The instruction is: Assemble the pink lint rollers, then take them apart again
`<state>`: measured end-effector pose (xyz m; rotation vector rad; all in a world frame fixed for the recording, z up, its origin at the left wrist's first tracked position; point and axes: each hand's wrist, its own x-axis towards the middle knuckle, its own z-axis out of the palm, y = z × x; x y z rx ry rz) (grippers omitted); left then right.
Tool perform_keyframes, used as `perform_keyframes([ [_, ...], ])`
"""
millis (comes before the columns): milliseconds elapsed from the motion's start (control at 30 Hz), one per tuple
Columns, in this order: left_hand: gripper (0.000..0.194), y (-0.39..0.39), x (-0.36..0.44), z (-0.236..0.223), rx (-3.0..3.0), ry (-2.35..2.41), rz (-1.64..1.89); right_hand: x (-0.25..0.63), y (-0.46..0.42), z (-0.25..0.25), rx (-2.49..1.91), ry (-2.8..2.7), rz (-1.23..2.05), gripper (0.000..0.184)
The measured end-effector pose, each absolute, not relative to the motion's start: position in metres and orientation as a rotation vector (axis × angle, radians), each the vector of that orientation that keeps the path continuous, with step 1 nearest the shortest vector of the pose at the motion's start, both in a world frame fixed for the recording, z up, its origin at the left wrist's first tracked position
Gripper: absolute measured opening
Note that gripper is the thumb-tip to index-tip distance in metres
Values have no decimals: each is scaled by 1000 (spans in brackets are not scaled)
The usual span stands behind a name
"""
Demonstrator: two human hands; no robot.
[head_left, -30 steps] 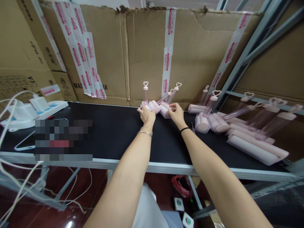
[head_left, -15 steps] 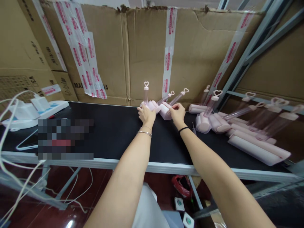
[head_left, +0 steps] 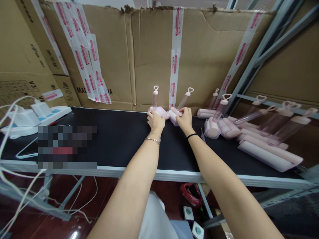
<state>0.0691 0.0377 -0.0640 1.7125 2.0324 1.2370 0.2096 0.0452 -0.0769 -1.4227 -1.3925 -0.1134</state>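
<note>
Two pale pink lint rollers lie side by side at the back of the black tabletop, against the cardboard. My left hand (head_left: pixel 156 121) is closed around the left lint roller (head_left: pixel 162 113), whose clear handle with a heart-shaped loop stands nearly upright. With thumb and fingers, my right hand (head_left: pixel 185 119) grips the right lint roller (head_left: pixel 173 116); its handle tilts up to the right. The ends of the two roller heads meet or nearly meet. My fingers hide part of both heads.
More lint rollers (head_left: pixel 271 149) crowd the table's right side, handles up. A small screwdriver-like tool (head_left: pixel 203 135) lies near my right wrist. At left are a white power strip (head_left: pixel 53 114) with chargers and a blurred-out patch. Tall cardboard (head_left: pixel 149 56) walls the back; a metal frame (head_left: pixel 269 43) rises at right.
A third heart-ended handle that leaned between the two rollers is no longer visible. The right roller's handle has shifted left and stands steeper. My right hand has moved slightly left.
</note>
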Motion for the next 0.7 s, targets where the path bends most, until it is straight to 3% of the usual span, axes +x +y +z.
perform_keyframes([
  [167,59,36,71,-64,1784,2100,1286,213,47,-80,-1458,-1500,-87,28],
  [333,29,38,77,-64,2350,1878,1260,216,47,-79,-1495,-1580,-74,23],
  [467,40,45,82,-71,2641,1726,953,206,45,-85,-1540,-1662,-111,17],
  [533,42,47,83,-74,2661,1759,860,202,44,-89,-1584,-1678,-150,25],
  [600,42,49,84,-75,2638,1763,854,201,43,-91,-1633,-1638,-168,35],
  [700,40,48,85,-72,2552,1766,934,208,39,-91,-1722,-1505,-127,35],
])
